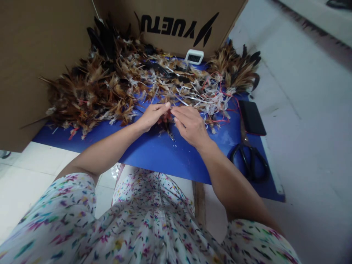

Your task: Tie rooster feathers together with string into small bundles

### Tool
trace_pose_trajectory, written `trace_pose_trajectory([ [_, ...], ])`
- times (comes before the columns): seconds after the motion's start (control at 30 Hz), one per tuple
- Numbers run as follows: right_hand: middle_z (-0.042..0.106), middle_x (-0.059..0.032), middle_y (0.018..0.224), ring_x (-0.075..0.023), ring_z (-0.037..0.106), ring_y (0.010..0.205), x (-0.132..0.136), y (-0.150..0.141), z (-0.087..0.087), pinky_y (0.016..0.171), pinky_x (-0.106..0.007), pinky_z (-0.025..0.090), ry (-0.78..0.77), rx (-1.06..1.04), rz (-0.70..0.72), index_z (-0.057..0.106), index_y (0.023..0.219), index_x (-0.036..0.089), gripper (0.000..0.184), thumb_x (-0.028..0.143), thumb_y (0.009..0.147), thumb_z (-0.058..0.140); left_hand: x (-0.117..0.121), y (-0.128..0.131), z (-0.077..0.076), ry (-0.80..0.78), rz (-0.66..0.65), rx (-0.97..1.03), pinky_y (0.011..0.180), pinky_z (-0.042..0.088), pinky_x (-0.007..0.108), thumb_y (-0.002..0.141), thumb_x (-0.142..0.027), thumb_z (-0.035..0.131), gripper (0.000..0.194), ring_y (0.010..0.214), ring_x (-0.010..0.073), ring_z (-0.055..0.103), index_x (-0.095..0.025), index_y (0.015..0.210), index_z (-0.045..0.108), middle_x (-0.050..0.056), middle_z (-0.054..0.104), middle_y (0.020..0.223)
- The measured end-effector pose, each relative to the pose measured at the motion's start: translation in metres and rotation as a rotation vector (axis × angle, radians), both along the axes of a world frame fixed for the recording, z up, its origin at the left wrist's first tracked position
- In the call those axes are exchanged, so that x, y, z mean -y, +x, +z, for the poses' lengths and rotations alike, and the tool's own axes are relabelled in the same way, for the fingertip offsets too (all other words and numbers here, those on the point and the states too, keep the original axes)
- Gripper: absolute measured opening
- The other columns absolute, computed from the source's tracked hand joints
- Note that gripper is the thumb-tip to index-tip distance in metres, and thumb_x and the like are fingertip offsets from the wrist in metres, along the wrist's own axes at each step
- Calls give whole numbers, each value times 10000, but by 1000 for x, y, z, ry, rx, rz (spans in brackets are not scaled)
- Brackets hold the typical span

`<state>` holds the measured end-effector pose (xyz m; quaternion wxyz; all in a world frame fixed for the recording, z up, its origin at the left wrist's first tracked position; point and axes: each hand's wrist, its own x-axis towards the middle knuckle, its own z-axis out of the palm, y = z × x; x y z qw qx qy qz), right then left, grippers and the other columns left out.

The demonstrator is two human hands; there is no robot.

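My left hand (154, 116) and my right hand (189, 124) meet over the front of the blue table top (165, 157). Both have their fingers pinched together, with the tips almost touching. A small feather piece (167, 131) hangs down below my fingers, its dark tip over the blue surface. My left hand appears to grip it; the hold itself is partly hidden. What my right fingertips pinch is too small to make out. Right behind my hands lie brown feathers (104, 91) and a tangle of white ribbon strips (214, 99).
Black-handled scissors (250, 161) lie at the right, beside a dark phone (251, 117). A white digital timer (194, 57) stands at the back against a cardboard panel (121, 11). A feather bunch (233, 69) sits back right, with red string (233, 109) near it.
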<state>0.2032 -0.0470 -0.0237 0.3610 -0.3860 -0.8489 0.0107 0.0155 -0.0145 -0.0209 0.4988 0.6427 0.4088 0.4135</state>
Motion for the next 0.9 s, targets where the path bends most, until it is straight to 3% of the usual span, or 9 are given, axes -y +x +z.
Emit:
trace_pose_trajectory([
  [0.13,710,-69,1286,-272,619,1218,1,0,0,1052,-523,483,3,25,40,703,1234,243,356,238,990,444,3,3,5,-108,-25,124,401,327,186,840,-634,635,513,511,79,546,-162,646,585,18,620,624],
  [0.3,715,-73,1273,-268,630,1204,1,0,1,1051,-512,487,12,7,63,706,1211,240,333,239,980,466,3,3,6,-88,20,159,377,308,180,784,-591,727,496,473,58,511,-158,607,562,10,622,607],
  [0.5,741,-89,1151,-221,673,1093,3,-3,-1,990,-429,537,28,-151,72,697,1076,221,230,273,972,498,-1,1,-3,46,84,91,396,309,196,800,-620,694,496,427,53,467,-160,631,615,-8,598,536],
  [0.7,734,-33,918,-183,689,830,6,-6,-3,778,-343,578,-86,-242,-42,650,972,243,121,327,930,574,2,1,-2,230,80,6,474,352,216,815,-638,658,517,454,62,461,-166,613,601,-33,545,499],
  [0.9,754,-17,888,-177,700,792,6,-9,-3,786,-340,562,-126,-243,-33,668,909,239,75,250,906,594,9,2,3,287,64,-99,517,356,227,857,-583,635,492,489,71,458,-166,603,577,-33,533,500],
])
